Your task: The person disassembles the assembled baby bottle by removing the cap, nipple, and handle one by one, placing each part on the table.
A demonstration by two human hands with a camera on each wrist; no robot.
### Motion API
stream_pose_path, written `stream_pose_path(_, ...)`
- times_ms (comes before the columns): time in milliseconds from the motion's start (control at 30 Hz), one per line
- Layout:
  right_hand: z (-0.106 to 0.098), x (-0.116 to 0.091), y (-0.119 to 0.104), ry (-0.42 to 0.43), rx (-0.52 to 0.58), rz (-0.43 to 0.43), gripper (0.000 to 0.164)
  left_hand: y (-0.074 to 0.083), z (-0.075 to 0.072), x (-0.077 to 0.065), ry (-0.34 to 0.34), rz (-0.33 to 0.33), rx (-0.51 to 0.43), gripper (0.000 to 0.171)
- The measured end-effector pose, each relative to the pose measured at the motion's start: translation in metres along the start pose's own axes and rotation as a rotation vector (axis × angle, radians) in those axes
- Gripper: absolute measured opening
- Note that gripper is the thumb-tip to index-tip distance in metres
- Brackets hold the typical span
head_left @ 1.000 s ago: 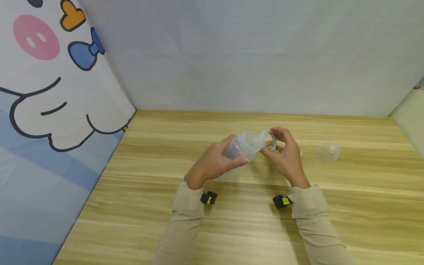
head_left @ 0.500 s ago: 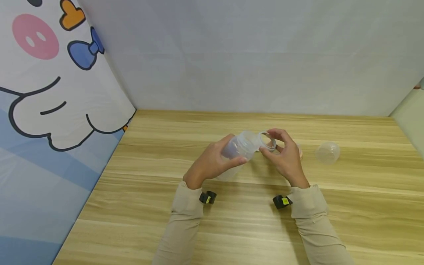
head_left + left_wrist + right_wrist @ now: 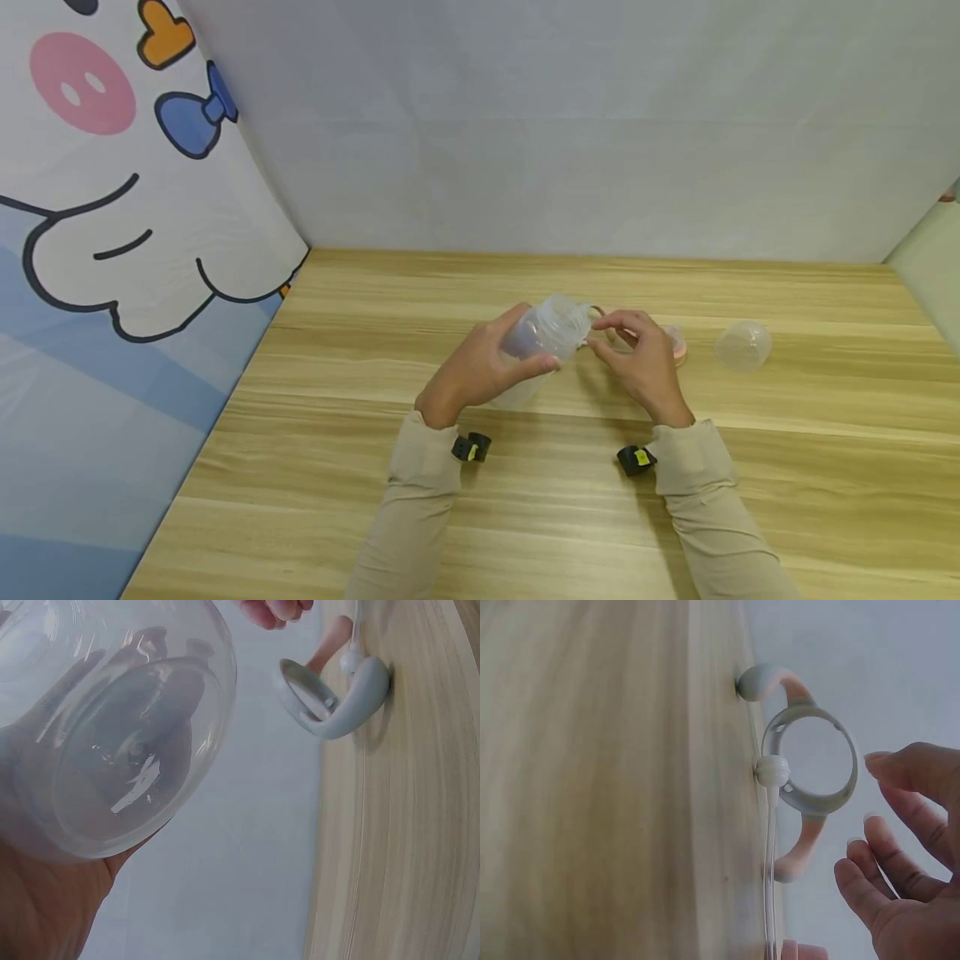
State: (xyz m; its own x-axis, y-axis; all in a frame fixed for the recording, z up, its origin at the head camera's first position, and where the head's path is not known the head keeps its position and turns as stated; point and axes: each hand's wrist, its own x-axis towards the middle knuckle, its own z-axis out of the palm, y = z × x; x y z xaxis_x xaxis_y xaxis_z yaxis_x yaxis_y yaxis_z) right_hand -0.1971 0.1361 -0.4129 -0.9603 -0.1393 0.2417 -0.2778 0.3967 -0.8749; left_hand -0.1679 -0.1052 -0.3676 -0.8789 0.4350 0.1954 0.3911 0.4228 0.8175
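A clear, wide-mouthed bottle [image 3: 555, 327] is tilted up to the right in my left hand [image 3: 480, 362], with the thumb along its near side. Close to the bottle's mouth is my right hand [image 3: 641, 358]. Its fingers are loosely bent, with nothing between them in the right wrist view. Beyond those fingertips a grey ring with two peach-tipped handles [image 3: 810, 802] stands near the table surface. In front of the ring lies a white ball [image 3: 772, 771] on the end of a clear straw [image 3: 771, 862]. In the head view the bottle's mouth hides most of the ring.
A peach-coloured lid with a clear top [image 3: 677, 346] stands just right of my right hand. Farther right on the wooden table [image 3: 825, 467] is a clear dome-shaped cover [image 3: 743, 346]. A pale cloth wall [image 3: 570, 150] closes off the back, and a printed cartoon cloth [image 3: 150, 275] hangs at the left.
A ring seen between my right fingers beside the bottle's mouth is no longer in them. The right hand has drawn slightly lower, uncovering the peach lid. The left hand and bottle stay nearly still.
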Motion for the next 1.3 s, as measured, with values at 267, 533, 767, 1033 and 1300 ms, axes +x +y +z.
stream_pose_path(267, 0.0, 0.001, 0.0, -0.002, 0.008, 0.023, 0.025, 0.002, -0.001, -0.001, 0.001, -0.007, -0.002, 0.051)
stream_pose_path(533, -0.008, 0.003, -0.011, 0.059, -0.028, -0.003, 0.021, 0.001, -0.001, -0.001, 0.016, -0.001, -0.002, 0.064)
stream_pose_path(767, -0.022, 0.0, -0.035, 0.147, -0.011, -0.077, 0.023, 0.003, -0.002, -0.002, 0.046, 0.003, 0.005, 0.092)
stream_pose_path(1033, -0.035, -0.006, -0.062, 0.238, 0.105, -0.188, 0.018, -0.001, -0.002, -0.001, 0.074, 0.007, 0.007, 0.086)
stream_pose_path(1300, -0.042, -0.011, -0.08, 0.254, 0.174, -0.294, 0.019, -0.003, -0.002, 0.0, 0.221, 0.038, 0.03, 0.081)
